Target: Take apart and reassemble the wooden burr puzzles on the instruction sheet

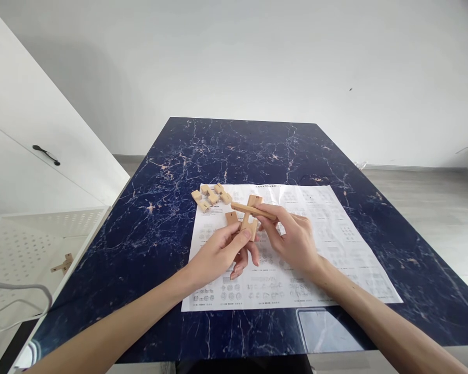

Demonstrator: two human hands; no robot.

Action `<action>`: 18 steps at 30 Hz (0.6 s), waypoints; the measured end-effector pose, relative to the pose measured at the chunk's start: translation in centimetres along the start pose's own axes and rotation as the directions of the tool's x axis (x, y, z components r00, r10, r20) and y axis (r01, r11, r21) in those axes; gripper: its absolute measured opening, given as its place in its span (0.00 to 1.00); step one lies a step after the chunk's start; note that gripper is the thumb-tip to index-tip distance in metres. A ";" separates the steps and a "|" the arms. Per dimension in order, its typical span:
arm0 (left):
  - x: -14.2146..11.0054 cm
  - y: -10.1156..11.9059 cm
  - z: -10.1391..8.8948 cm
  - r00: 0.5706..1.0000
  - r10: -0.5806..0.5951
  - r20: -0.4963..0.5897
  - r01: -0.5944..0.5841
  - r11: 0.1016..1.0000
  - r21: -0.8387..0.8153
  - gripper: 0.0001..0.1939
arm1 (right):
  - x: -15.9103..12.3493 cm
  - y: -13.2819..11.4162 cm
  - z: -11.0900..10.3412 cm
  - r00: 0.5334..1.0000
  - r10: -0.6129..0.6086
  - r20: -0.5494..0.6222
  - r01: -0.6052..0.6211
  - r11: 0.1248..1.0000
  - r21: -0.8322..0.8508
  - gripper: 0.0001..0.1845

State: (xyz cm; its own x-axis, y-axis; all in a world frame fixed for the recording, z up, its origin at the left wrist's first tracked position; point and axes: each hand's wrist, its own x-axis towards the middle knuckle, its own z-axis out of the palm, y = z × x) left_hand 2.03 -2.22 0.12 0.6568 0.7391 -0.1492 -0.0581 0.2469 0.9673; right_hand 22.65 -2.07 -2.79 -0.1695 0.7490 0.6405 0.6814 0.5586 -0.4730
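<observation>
– How is the wooden bar (242, 208) held?
– Pinched by the right hand (292, 236) above the printed sheet (327, 249), long axis left-to-right.
– The slotted block (253, 228)?
– Clasped by the left hand (220, 248), pointed forward.

White wall (234, 62) behind the table's far edge, plain except for a small dark mark (350, 89) to the right. Grey skirting (417, 168) at its foot; grey wood-look floor (417, 208) past the right edge. Left side: white cabinet (11, 88), black handle (46, 155). White perforated surface (19, 241) by the near-left corner. Table (237, 150): glossy dark blue, white marble veining. Light soft, wall dimmer toward the cabinet.
</observation>
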 end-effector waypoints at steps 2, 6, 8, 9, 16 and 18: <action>0.0 0.1 0.0 1.000 -0.003 0.001 0.003 1.000 0.002 0.16 | 0.0 0.1 0.0 1.000 -0.014 0.001 0.014 1.000 0.004 0.11; 0.0 0.2 0.0 1.000 -0.008 0.002 0.008 1.000 -0.003 0.16 | 0.1 0.2 -0.1 0.999 -0.052 -0.015 0.052 0.999 -0.005 0.10; 0.0 0.2 0.0 1.000 -0.008 0.000 0.008 1.000 -0.001 0.16 | 0.1 0.3 -0.1 0.998 -0.063 -0.016 0.063 0.998 -0.009 0.10; 0.0 0.2 0.0 1.000 -0.009 -0.002 0.009 1.000 0.002 0.16 | 0.0 0.3 -0.1 0.998 -0.067 -0.016 0.067 0.998 -0.010 0.10; -0.1 0.3 -0.1 1.000 -0.024 -0.014 0.024 0.999 0.028 0.18 | 0.1 0.4 -0.3 0.996 -0.082 -0.023 0.082 0.997 -0.001 0.10; -0.1 0.4 -0.1 0.998 -0.022 -0.053 0.024 0.999 0.042 0.19 | 0.2 0.4 -0.4 0.997 -0.073 -0.027 0.074 0.997 0.013 0.09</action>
State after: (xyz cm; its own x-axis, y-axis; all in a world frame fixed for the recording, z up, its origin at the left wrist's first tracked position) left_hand 1.89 -2.13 0.51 0.6171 0.7659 -0.1807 -0.0107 0.2378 0.9713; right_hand 23.15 -1.87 -2.60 -0.2001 0.6963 0.6893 0.6578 0.6169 -0.4322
